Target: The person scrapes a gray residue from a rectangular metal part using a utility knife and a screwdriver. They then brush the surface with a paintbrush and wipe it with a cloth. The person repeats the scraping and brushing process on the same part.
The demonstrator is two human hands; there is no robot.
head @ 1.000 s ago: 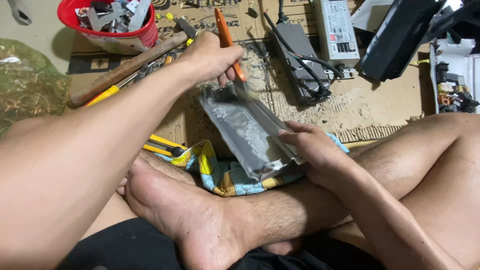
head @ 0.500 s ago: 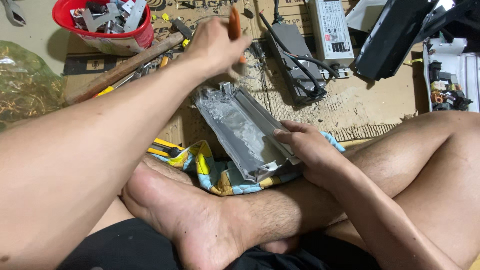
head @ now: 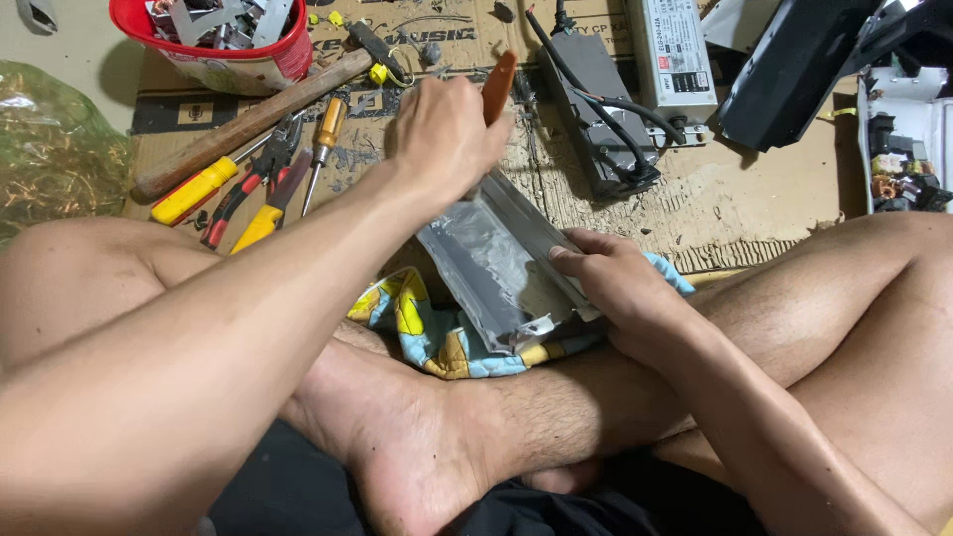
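Back down from its raised swing, my left hand (head: 447, 129) fists the orange-handled scraping tool (head: 496, 87) against the grey metal trough-shaped casing (head: 496, 268), propped on the patterned cloth (head: 427, 333), right hand (head: 611, 283) fingers pressing its rim; grey residue remains, so I judge scraping unfinished.

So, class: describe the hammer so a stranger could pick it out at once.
Start at the red bucket top left. Just below it, the hammer lies slanted across the cardboard. Unlike the yellow-handled pliers and screwdriver beside it, it has a long plain wooden handle.
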